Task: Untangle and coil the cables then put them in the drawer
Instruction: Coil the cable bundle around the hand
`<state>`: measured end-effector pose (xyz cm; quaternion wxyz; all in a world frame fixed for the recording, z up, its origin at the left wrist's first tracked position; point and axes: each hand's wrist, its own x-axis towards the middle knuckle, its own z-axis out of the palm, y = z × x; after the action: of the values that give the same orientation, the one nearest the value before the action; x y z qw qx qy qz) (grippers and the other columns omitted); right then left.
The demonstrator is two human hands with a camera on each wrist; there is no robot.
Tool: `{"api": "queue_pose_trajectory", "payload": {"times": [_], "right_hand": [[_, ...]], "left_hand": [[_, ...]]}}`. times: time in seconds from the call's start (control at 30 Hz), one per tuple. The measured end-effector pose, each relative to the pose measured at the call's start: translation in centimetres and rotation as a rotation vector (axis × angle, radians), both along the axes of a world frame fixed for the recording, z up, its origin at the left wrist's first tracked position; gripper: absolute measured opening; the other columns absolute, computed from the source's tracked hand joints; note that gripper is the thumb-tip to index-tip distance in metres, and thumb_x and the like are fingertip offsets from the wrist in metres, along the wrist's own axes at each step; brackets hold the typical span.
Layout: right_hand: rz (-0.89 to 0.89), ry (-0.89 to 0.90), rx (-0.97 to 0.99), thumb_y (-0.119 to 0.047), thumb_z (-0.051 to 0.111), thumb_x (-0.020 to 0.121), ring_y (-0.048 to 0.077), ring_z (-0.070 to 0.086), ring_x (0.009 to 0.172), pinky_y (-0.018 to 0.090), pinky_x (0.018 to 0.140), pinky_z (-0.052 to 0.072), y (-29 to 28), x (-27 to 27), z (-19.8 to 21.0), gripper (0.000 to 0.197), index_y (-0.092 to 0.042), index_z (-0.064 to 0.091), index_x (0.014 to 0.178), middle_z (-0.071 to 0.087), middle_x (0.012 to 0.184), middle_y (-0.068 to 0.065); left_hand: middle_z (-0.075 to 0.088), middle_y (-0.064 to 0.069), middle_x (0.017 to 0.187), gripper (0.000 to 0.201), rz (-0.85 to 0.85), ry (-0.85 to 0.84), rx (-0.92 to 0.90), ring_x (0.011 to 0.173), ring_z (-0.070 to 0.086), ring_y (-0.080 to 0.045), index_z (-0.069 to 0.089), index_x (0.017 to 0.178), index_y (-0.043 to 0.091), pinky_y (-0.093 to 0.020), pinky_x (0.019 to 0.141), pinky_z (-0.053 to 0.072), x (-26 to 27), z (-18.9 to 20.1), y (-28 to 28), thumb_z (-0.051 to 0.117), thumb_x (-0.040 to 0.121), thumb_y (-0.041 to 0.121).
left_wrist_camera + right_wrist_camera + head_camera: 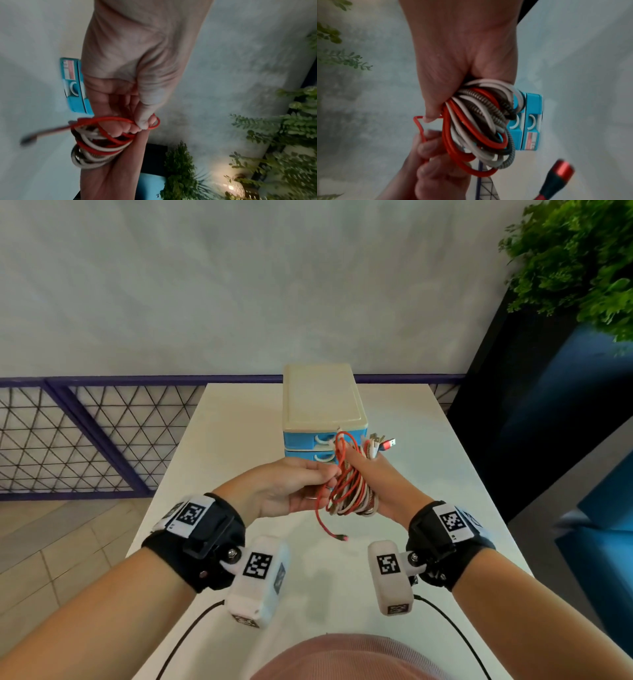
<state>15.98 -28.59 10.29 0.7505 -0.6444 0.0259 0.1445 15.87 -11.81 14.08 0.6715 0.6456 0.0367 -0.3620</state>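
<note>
A coil of red, white and braided grey cables (349, 491) is looped around my right hand (380, 481), which grips it above the white table (239, 440). Several plugs (380, 444) stick out at the coil's top. My left hand (327, 478) pinches a strand of the red cable (120, 119) between thumb and fingers, right beside the coil. The red cable's loose tail hangs down to a plug (343, 538) near the tabletop. In the right wrist view the coil (479, 121) fills my right hand (436, 108). The drawer unit (322, 402) stands just behind, its blue drawers (301, 440) closed.
The table is narrow, with its left edge near a purple mesh railing (85, 433). A dark planter with green foliage (575, 261) stands at the right, beside a blue seat (603, 542). A grey wall lies behind the table.
</note>
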Motion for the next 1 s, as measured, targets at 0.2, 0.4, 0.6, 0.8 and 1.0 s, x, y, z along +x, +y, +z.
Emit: {"api": "queue_pose_trajectory", "payload": {"times": [0.2,0.4,0.6,0.8,1.0], "right_hand": [[0.13,0.278,0.36,-0.059,0.055,0.084,0.025,0.068,0.074,0.035,0.072,0.055,0.4,-0.7,0.6,0.061,-0.005,0.07,0.109,0.066,0.091,0.017],[0.098,0.035,0.143,-0.028,0.067,0.087,0.025,0.069,0.071,0.036,0.067,0.058,0.7,-0.5,1.0,0.037,-0.006,0.06,0.116,0.068,0.085,0.016],[-0.394,0.068,0.15,-0.01,0.064,0.085,0.022,0.066,0.066,0.037,0.066,0.057,-1.9,2.0,1.0,0.024,-0.005,0.053,0.106,0.063,0.077,0.01],[-0.247,0.126,0.199,-0.015,0.064,0.088,0.02,0.071,0.073,0.038,0.071,0.06,-4.3,1.8,2.1,0.026,-0.004,0.056,0.111,0.068,0.083,0.009],[0.098,0.196,0.07,-0.011,0.059,0.09,0.024,0.071,0.074,0.034,0.067,0.06,-1.8,0.2,2.9,0.016,0.0,0.062,0.102,0.069,0.084,0.015]], "left_hand": [[0.06,0.003,0.05,0.014,0.068,0.025,-0.026,0.043,0.056,-0.003,0.062,0.078,0.009,-0.014,0.047,0.053,0.0,0.8,-1.1,0.062,0.089,0.016],[0.051,0.003,0.059,0.017,-0.011,-0.144,0.122,0.042,0.043,-0.003,0.056,0.076,0.014,-0.014,0.04,0.039,-0.6,0.8,-1.2,0.059,0.092,0.019],[0.036,0.007,0.058,0.027,-0.138,-0.139,0.115,0.044,0.022,-0.008,0.053,0.082,0.018,-0.017,0.04,0.022,-1.1,-0.3,0.4,0.04,0.101,0.033],[0.054,0.006,0.07,0.021,-0.301,-0.224,0.289,0.053,0.044,-0.006,0.063,0.09,0.017,-0.018,0.053,0.042,-1.1,-1.9,2.2,0.046,0.099,0.024],[0.064,0.014,0.07,0.015,-0.025,-0.854,0.502,0.063,0.057,0.001,0.068,0.078,0.026,-0.017,0.064,0.045,0.5,-1.1,0.9,0.069,0.083,0.012]]}}
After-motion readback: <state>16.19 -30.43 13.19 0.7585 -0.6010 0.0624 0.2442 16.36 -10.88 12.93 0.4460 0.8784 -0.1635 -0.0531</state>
